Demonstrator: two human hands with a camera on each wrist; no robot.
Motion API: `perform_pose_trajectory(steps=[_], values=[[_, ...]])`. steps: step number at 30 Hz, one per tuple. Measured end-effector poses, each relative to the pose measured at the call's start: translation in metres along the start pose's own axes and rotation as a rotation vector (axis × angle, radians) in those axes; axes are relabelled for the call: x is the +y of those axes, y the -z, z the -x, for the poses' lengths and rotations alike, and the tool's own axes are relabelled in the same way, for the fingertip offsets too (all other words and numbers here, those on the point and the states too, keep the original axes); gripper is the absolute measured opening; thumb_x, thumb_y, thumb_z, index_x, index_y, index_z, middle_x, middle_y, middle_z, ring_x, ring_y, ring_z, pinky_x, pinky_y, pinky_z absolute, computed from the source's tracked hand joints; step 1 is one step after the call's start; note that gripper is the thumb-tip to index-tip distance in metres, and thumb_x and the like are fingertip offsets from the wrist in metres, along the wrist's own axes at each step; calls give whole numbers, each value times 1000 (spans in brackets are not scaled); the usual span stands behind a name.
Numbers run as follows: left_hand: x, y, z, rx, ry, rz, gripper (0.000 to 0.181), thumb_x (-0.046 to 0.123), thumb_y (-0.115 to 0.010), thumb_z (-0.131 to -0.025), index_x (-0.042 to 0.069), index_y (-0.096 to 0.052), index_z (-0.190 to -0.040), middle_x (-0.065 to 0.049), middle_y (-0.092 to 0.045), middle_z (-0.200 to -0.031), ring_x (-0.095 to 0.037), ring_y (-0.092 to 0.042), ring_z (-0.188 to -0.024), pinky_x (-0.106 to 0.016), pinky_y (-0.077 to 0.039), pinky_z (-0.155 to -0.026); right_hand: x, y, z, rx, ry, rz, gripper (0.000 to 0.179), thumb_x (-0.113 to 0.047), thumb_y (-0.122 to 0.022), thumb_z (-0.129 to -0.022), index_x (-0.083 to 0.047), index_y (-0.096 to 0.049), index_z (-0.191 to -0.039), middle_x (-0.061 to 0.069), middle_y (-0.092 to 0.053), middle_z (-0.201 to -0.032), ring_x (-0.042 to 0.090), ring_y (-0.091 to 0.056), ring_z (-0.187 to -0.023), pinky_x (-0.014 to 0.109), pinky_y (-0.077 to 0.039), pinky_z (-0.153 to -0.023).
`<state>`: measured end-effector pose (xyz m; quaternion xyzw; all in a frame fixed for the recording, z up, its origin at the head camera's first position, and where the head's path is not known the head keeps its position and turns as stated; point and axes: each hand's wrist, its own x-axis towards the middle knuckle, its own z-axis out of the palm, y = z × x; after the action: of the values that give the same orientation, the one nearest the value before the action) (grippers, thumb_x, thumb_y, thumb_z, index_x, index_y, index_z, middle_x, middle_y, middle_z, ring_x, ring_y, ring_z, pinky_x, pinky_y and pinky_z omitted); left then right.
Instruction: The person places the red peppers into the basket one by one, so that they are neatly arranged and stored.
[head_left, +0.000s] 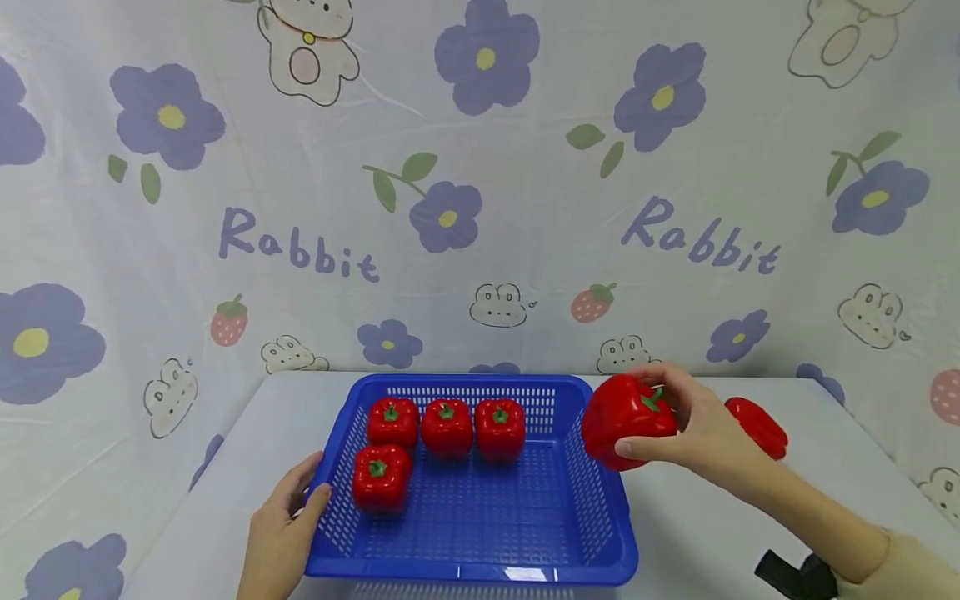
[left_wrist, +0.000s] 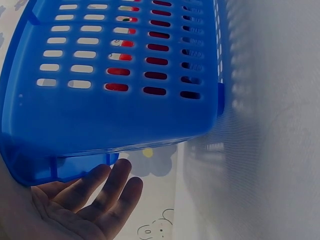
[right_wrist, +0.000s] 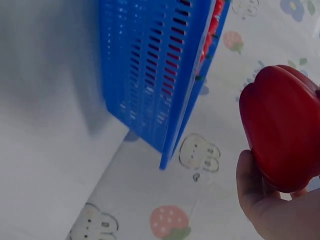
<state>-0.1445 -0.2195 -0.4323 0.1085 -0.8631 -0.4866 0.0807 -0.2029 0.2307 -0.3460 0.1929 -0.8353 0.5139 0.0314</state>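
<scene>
A blue perforated plastic basket point(head_left: 480, 572) stands on the white table. Inside its left half are several red bell peppers point(head_left: 447, 428) with green stems, three in a back row and one in front. At the left rim, my left hand point(head_left: 283, 521) holds the basket, thumb at the top edge and fingers outside the wall. The left wrist view shows those fingers point(left_wrist: 120, 187) beside the basket's corner. My right hand point(head_left: 693, 425) grips another red bell pepper point(head_left: 621, 422), raised at the basket's right rim, its stem turned toward the palm.
One more red pepper point(head_left: 757, 427) lies on the table point(head_left: 697, 533) right of the basket, partly behind the right forearm. A black object point(head_left: 797, 575) is by the right sleeve. A printed curtain point(head_left: 525, 250) with flowers and rabbits hangs behind the table.
</scene>
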Motion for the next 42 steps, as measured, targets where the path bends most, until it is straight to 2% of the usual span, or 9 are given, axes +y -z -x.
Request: perform_pose_trajectory(steps=[11,17,21,24,33,42], values=[[0,1,1,2,-5,14,51,25,-53,-102,8,-41,-148,-24,-48,-142,-45,-54,-120,-53,-49,-88,-14,-40,-13,-130,13,-1,77,-28,-91,-68,-24,-51,-133,7,-53,-129,35,-55,-114,36,-59,-73],[-1,2,2,5,11,23,50,24,-54,-101,9,-42,-148,-23,-48,-142,-45,-54,-120,-51,-49,-88,-25,-68,-17,-188,45,-46,76,-29,-91,-68,-26,-52,-133,2,-53,-129,29,-54,-115,33,-58,-76],[-2,2,0,7,0,14,50,26,-54,-102,9,-43,-148,-23,-49,-142,-44,-53,-122,-52,-47,-91,-27,-79,-20,-217,41,-94,71,-27,-89,-71,-24,-53,-132,4,-53,-128,30,-54,-114,34,-58,-77],[-2,2,0,8,-14,10,50,27,-54,-102,9,-43,-148,-22,-50,-141,-43,-52,-123,-52,-46,-92,-24,-84,-23,-225,27,-101,70,-26,-88,-72,-21,-54,-132,7,-53,-128,31,-54,-114,34,-58,-76],[1,0,2,17,3,16,50,26,-55,-101,12,-44,-147,-21,-51,-141,-43,-54,-121,-50,-48,-90,-13,-99,-34,-214,36,-25,72,-28,-90,-70,-21,-54,-131,4,-52,-129,30,-53,-115,36,-58,-76],[0,1,1,13,2,9,50,27,-55,-101,12,-44,-148,-21,-50,-142,-43,-52,-123,-50,-47,-91,-18,-119,-45,-192,58,69,76,-34,-91,-68,-19,-52,-130,0,-55,-125,24,-55,-112,36,-58,-76]])
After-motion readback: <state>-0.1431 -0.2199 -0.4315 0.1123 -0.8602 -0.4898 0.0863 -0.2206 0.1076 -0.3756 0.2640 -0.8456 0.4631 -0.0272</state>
